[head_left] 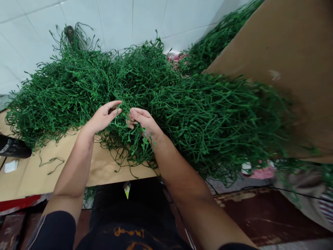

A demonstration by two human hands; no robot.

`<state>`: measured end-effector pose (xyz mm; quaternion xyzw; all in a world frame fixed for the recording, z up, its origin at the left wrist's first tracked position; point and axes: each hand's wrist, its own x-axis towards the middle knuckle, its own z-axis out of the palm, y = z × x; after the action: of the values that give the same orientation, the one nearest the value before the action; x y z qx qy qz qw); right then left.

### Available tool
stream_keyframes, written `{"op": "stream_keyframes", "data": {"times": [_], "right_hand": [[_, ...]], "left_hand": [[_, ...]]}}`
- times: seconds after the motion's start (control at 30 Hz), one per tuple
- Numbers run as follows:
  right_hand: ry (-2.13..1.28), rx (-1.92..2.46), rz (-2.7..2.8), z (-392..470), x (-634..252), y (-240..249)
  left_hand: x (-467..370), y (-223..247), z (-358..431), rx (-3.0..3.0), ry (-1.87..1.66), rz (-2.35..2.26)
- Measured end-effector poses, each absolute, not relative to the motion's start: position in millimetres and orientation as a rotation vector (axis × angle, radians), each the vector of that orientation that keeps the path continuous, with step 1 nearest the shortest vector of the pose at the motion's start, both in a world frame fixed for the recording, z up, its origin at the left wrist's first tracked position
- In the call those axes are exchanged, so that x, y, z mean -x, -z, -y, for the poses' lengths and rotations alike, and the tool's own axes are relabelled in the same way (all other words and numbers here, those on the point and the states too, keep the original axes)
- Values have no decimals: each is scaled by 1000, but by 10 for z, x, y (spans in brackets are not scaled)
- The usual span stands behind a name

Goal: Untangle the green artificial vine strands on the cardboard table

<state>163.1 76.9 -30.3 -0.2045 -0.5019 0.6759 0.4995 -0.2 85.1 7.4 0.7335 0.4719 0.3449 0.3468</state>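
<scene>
**Two hands deep in a heap of green stems**

A great tangle of thin green plastic stems (166, 104) lies heaped across a sheet of brown cardboard (31, 166) that serves as the work surface, pushed up against a wall of white tiles (117, 21). The heap spreads from the left edge of the surface well over to the right, where strands hang off the front edge. A second, larger cardboard panel (286, 62) leans in from the right, with more green stems showing behind it near the wall.

The left hand (104, 116) rests on the front of the pile, fingers loosely curled and pinching a few strands. The right hand (144, 123) sits just beside it, fingers bent into the same clump, gripping stems. The two hands are nearly touching.

At the far left of the surface lies a dark object (11, 147), and near it a small white scrap (10, 166). Below the front edge the floor (260, 215) is dark reddish-brown, with something pink (260, 172) lying under the overhanging strands.
</scene>
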Motion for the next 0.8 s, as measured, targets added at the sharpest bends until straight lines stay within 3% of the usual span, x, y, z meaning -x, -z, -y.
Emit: {"op": "stream_keyframes", "data": {"times": [0.3,0.57,0.8], "right_hand": [[-1616,472,1244,-774,-1647,311],[-1596,501,1212,-772,-1644,277],[-1614,485,1222,-769,-1610,271]], "left_hand": [[78,-142,-856,-1895,-928,-1236],[129,-308,-759,-1923,-705,-1038],[3,-218,-796,-1536,-1077,-1164]]}}
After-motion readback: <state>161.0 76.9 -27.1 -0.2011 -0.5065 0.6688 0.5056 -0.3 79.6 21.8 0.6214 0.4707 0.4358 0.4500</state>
